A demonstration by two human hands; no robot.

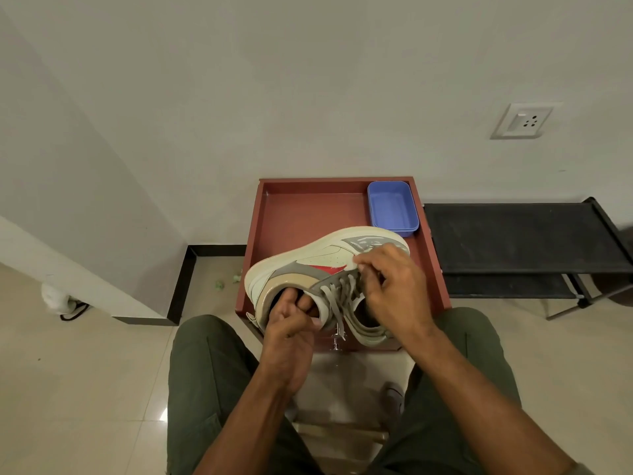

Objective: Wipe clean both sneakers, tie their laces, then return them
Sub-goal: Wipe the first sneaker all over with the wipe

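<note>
Pale tiled floor (85, 389) and a plain white wall (274, 80) frame the scene, with a red-brown tray table (301, 214) standing against the wall as the anchor for everything else. Far left of the table, a white crumpled thing with a dark cord (63, 303) lies on the floor at the foot of a side wall; what it is cannot be told. Just left of the table, small green scraps (226, 282) sit near the black skirting.

Over the table's near edge, the sneaker (318, 265) is held on its side — cream sole turned away toward the wall, heel to the left, toe to the right. The left hand (291, 323) is curled closed with its fingers tucked into the collar opening at the heel. Grey laces (339, 296) cross the tongue and hang down toward the table's front edge. The right hand (394, 286) is bent over the lace area, thumb and fingertips pinched together at the eyelets — whether a lace is between them cannot be told.

At the table's far right corner sits a blue plastic tub (394, 207). Right of the table stands a low black rack (520, 238), and above it a wall socket (522, 121).
</note>
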